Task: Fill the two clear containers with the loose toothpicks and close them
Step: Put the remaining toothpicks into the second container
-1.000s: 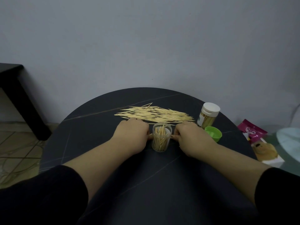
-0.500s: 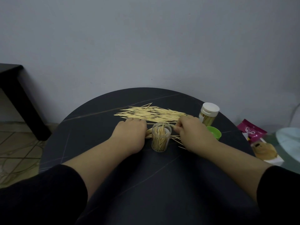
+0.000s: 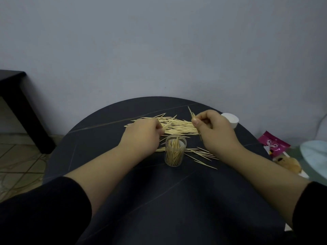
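Right hand (image 3: 215,129) pinches toothpick bunch (image 3: 191,114); left hand (image 3: 141,134) pinches toothpick (image 3: 169,123) at pile (image 3: 182,129); clear container (image 3: 175,151) upright between.

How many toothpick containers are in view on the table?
2. The open clear plastic cylinder stands between the left hand and right hand; behind the right hand, only the white cap of the second shows, its body hidden.

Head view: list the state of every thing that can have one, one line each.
clear container: upright, uncapped, partly filled with toothpicks.
loose toothpicks: lying spread out, not yet packed.
left hand: fingers curled at the pile, apparently pinching a toothpick.
right hand: raised, pinching a toothpick bunch.
second container: capped, mostly hidden behind the right hand.
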